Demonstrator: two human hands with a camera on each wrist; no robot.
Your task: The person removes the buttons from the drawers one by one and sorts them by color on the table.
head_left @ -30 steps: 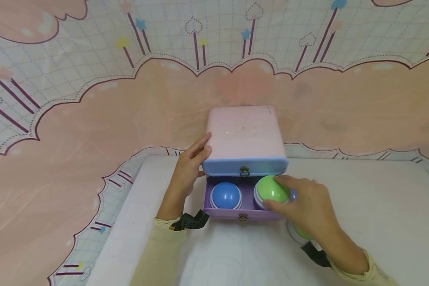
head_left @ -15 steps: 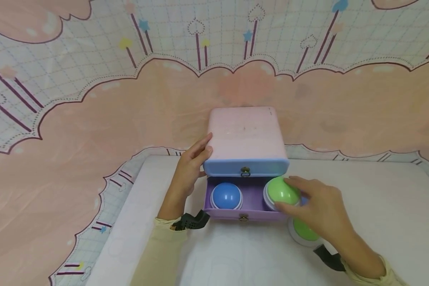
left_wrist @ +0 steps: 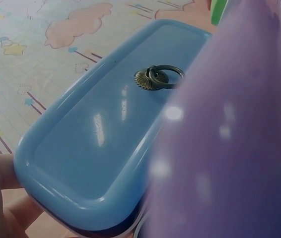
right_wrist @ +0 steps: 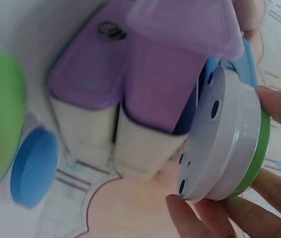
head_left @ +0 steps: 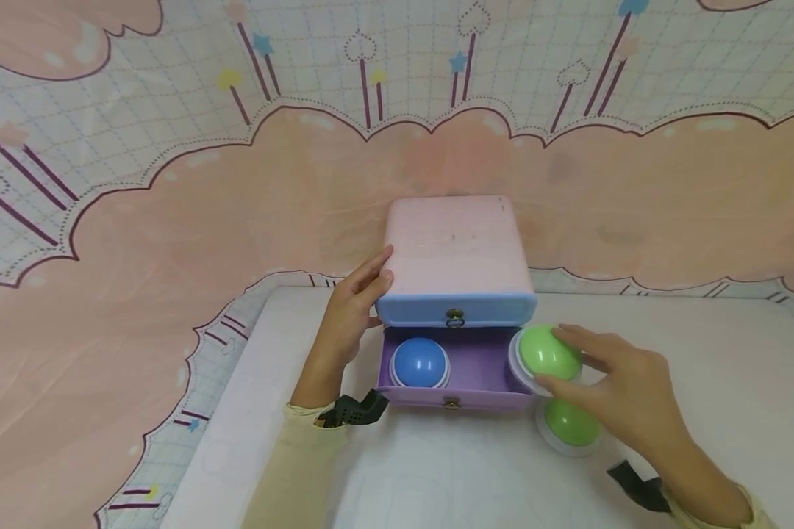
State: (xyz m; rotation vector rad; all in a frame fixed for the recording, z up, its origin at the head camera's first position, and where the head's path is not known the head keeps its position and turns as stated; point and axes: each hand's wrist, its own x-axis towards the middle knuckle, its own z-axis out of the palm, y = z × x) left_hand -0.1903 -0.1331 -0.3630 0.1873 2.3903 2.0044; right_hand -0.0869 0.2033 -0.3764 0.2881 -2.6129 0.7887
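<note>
A: R hand [head_left: 625, 386], quick?

B: Thumb + fingers pinching a green-domed puck [head_left: 551, 353] by the rim, w/ white base. R wrist cam shows dark holes in its underside.

A: Where's that, exactly?

B: Betw. the R fingertips, over the R end of the pulled-out purple drawer [head_left: 479, 360] in the head view. Can't tell if it touches the drawer wall.

A: L hand [head_left: 351, 308]?

B: Fingers loosely spread, not gripping, resting on the L side of the drawer unit [head_left: 455, 246]: pink top, blue upper drawer front [left_wrist: 96, 114] w/ brass ring pull [head_left: 454, 317], just R of the L fingers.

A: Next out?

B: Blue-domed puck [head_left: 420, 362], L end of the purple drawer, betw. the two hands, well L of the R fingers. 2nd green puck [head_left: 572, 424] on the worktop [head_left: 437, 470], just below the R fingers, wearer's side.

A: Anything else nr the R fingers?

B: Per R wrist cam, a blue round piece [right_wrist: 34, 166] past the 2nd green one; type unclear. Also a pushed-in purple bottom drawer [right_wrist: 88, 74], under the pulled-out one.

A: And beyond?

B: Pink cloud-print backdrop [head_left: 304, 184], behind the unit, farther out than both hands' fingers.
</note>
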